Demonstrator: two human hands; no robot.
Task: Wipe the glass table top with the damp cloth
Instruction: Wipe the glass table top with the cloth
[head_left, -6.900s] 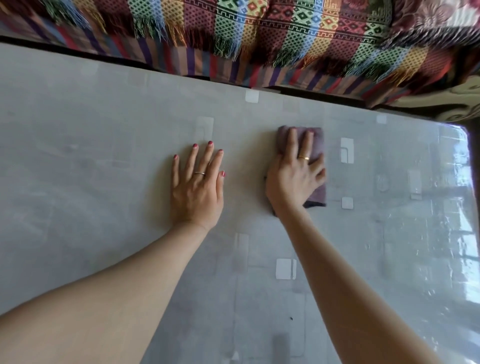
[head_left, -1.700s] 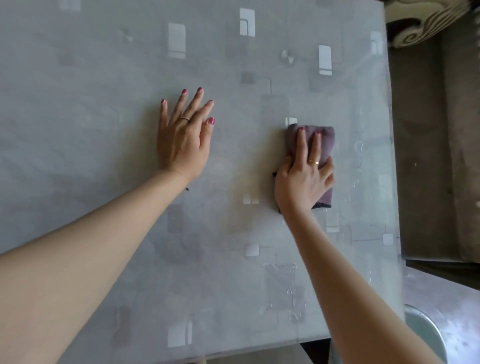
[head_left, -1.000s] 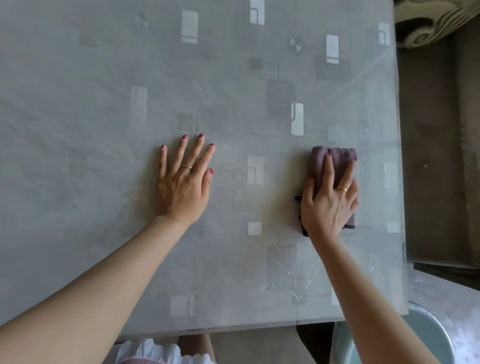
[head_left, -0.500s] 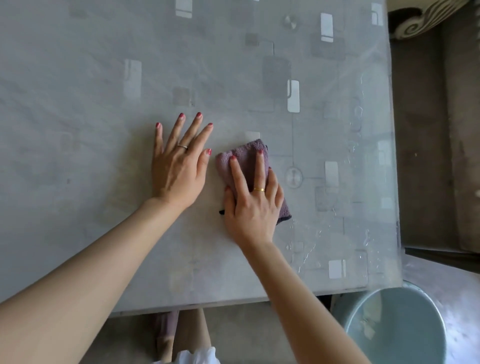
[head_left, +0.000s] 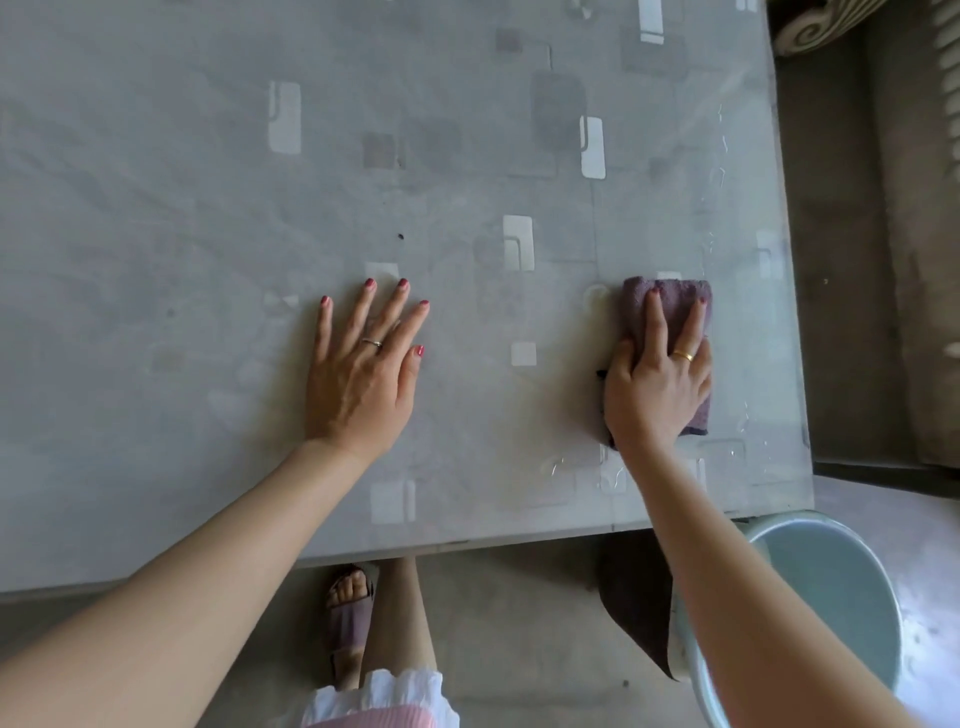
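The glass table top (head_left: 208, 208) fills most of the view, grey with pale squares showing beneath it. A folded purple cloth (head_left: 675, 299) lies near the table's right edge. My right hand (head_left: 657, 384) presses flat on the cloth with straight fingers, covering its lower half. My left hand (head_left: 363, 369) rests flat on the bare glass to the left of the cloth, fingers spread. Wet streaks (head_left: 727, 156) show on the glass along the right side and below the cloth.
A pale blue bucket (head_left: 831, 587) stands on the floor at the table's front right corner. A dark rag (head_left: 639, 608) hangs beside the bucket under the table edge. My sandalled foot (head_left: 350, 618) is below the front edge. A patterned rug (head_left: 810, 26) lies at top right.
My right hand has slid the cloth to the right, from beside my left hand to near the table's right edge. My left hand stays flat on the glass.
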